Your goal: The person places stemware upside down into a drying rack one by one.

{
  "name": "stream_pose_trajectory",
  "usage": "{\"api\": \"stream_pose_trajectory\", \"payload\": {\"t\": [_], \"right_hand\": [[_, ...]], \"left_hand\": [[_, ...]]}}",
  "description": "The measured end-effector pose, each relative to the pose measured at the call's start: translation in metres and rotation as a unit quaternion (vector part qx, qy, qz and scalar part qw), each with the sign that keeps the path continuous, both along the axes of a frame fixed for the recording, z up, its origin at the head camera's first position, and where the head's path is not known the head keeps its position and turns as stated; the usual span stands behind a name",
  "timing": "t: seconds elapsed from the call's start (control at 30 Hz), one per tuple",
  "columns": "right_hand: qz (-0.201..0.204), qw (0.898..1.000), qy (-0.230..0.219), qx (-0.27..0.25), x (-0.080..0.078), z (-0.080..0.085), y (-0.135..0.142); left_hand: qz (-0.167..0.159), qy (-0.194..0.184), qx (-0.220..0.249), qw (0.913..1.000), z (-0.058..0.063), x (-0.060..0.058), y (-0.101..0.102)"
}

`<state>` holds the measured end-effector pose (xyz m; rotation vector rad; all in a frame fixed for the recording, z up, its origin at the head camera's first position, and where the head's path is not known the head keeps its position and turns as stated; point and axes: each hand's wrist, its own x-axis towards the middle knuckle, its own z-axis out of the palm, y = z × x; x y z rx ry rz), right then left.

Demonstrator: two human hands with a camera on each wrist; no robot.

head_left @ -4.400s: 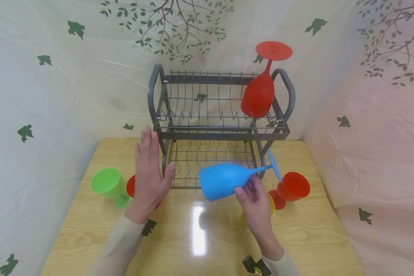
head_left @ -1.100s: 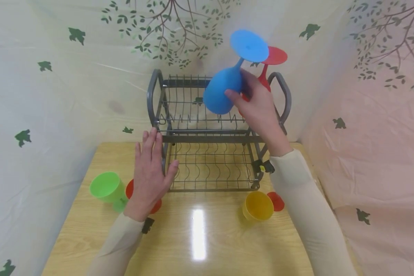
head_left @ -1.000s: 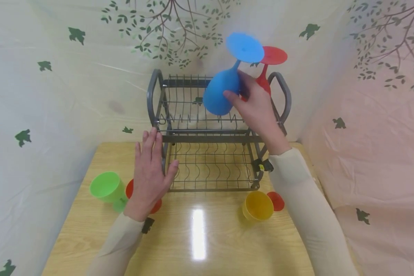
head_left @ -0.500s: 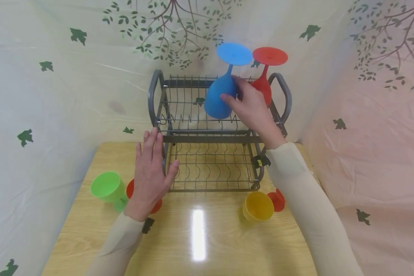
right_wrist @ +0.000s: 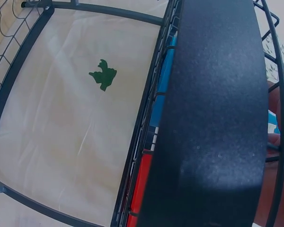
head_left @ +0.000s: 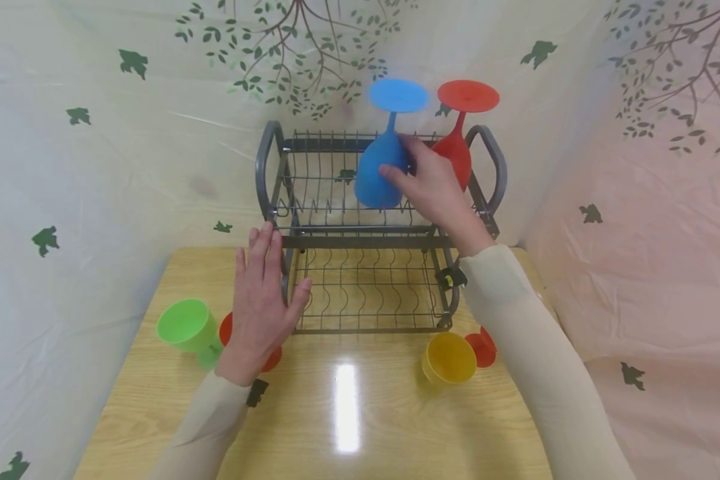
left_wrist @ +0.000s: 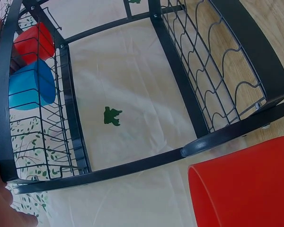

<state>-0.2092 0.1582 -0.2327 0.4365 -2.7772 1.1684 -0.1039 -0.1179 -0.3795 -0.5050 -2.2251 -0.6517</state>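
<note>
My right hand [head_left: 435, 187] holds a blue plastic goblet [head_left: 379, 172] by its bowl, thumb on the near side. The goblet is upside down over the top tier of the dark wire dish rack [head_left: 360, 241], foot up and rim low among the wires. To its right a red goblet [head_left: 456, 150], also inverted, stands partly hidden behind my hand. In the left wrist view, the blue bowl [left_wrist: 31, 87] shows through the wires beside the red one [left_wrist: 35, 42]. My left hand [head_left: 261, 303] has its fingers extended, fingertips right at the rack's left side.
On the wooden table [head_left: 312, 413], a green goblet [head_left: 186, 325] stands at left, near a red goblet [head_left: 270, 360] mostly covered by my left hand. At right are a yellow goblet [head_left: 449, 360] and another red goblet [head_left: 480, 350], partly behind my sleeve. The rack's lower tier [head_left: 366, 287] holds no goblets.
Earlier the blue goblet lay sideways in my right hand before the lower tier. It has risen to the top tier, then lowered and tipped more upright. My left hand stays at the rack.
</note>
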Motion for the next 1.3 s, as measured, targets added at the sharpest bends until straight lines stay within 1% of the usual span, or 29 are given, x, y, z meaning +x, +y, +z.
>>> {"api": "stream_pose_trajectory", "payload": {"t": [0.13,0.37,0.5,0.57,0.7,0.83,0.9,1.0,1.13,1.23,1.3], "right_hand": [[-0.003,1.000,-0.012,0.004,0.000,0.000,0.000],[-0.006,1.000,-0.015,0.006,0.000,-0.001,0.000],[-0.005,1.000,-0.005,-0.007,0.003,-0.002,0.001],[-0.002,1.000,0.010,-0.018,0.008,-0.003,0.002],[-0.004,0.997,0.064,-0.036,0.023,-0.005,0.005],[-0.029,0.990,0.128,-0.044,0.042,-0.007,0.008],[-0.040,0.987,0.150,-0.051,0.053,-0.008,0.009],[-0.045,0.979,0.186,-0.066,0.068,-0.010,0.013],[-0.038,0.966,0.236,-0.095,0.086,-0.018,0.021],[-0.034,0.959,0.256,-0.113,0.101,-0.026,0.029],[-0.036,0.958,0.258,-0.119,0.111,-0.031,0.033]], "left_hand": [[0.000,-0.002,-0.002,1.0000,-0.001,0.000,0.001],[0.004,-0.012,-0.010,0.9999,-0.001,0.001,0.001],[0.004,-0.011,-0.011,0.9999,-0.001,0.001,0.001],[0.003,-0.007,-0.010,0.9999,-0.001,0.001,0.001],[0.001,0.003,-0.005,1.0000,-0.002,0.000,0.001],[0.003,0.006,-0.008,0.9999,-0.001,0.001,0.001],[0.003,0.004,-0.010,0.9999,-0.001,0.001,0.001],[0.002,0.002,-0.008,1.0000,0.000,0.001,0.001],[0.000,-0.001,-0.002,1.0000,-0.001,0.001,0.003],[0.000,-0.004,0.000,1.0000,-0.001,0.001,0.003],[0.001,-0.007,0.000,1.0000,-0.002,0.000,0.003]]}}
